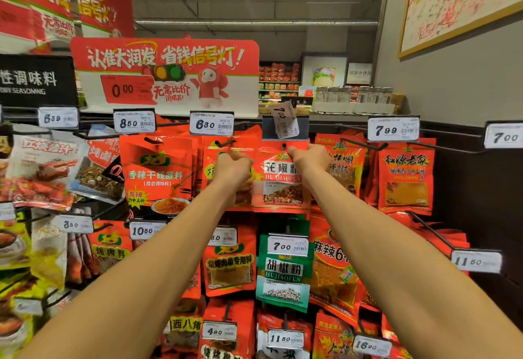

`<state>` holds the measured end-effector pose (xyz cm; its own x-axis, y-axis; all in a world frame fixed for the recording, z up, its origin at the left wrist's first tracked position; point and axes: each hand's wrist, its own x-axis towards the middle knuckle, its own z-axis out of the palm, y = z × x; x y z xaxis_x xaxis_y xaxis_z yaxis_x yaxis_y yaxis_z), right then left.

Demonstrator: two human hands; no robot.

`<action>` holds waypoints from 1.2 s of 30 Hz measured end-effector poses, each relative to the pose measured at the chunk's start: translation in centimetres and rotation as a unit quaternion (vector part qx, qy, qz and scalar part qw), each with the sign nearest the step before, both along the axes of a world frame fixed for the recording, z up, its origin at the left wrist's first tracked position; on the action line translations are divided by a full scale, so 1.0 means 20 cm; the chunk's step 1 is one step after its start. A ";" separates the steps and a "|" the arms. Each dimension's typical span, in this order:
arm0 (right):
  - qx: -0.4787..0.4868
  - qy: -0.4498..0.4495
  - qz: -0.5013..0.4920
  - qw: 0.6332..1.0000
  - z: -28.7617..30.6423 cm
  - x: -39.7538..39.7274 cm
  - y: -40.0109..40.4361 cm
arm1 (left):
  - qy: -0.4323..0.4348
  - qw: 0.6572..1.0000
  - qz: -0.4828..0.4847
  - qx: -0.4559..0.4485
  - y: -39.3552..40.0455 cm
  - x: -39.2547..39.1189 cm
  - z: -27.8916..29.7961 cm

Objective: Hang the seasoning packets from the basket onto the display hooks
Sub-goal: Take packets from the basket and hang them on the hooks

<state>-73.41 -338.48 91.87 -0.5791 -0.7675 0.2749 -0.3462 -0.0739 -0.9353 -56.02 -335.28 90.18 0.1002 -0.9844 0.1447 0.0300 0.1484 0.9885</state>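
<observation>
Fingers of both hands were curled tight on the top edge of a red seasoning packet (280, 177): the left hand (232, 166) pinched its upper left corner, the right hand (307, 157) its upper right. The packet sat high on the display, its hole at a hook (284, 145) beneath a crooked price tag (283, 119).

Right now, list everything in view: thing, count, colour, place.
Huajiao packet: one, red, top row centre, held at its upper corners.
Hanging packets: many, mostly red, across the hooks.
Green pepper packet: one, green, directly below.
Price tags: many, white, on hook ends; one tilted above the held packet.
Promo sign: one, red-white, above.
Jars: several, clear, upper right shelf.
Left hand: grip on packet.
Right hand: grip on packet.
</observation>
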 end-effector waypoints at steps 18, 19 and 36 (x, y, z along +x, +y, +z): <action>-0.074 -0.113 0.169 0.976 -0.48 -0.10 0.81 | 0.025 0.991 -0.130 0.008 0.30 0.23 -0.44; -0.054 -0.127 0.182 0.974 -0.56 -0.09 0.84 | 0.032 0.990 -0.132 0.023 0.33 0.24 -0.52; 0.488 -0.246 0.088 0.833 -2.76 0.04 1.46 | 0.072 0.852 -0.019 0.518 1.19 0.43 -2.43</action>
<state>-72.55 -309.31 36.66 -0.2911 -0.5714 -0.7673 0.0330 0.7956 -0.6050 -47.47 -311.48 41.53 0.0096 -0.5796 -0.8149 0.1474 -0.8052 0.5744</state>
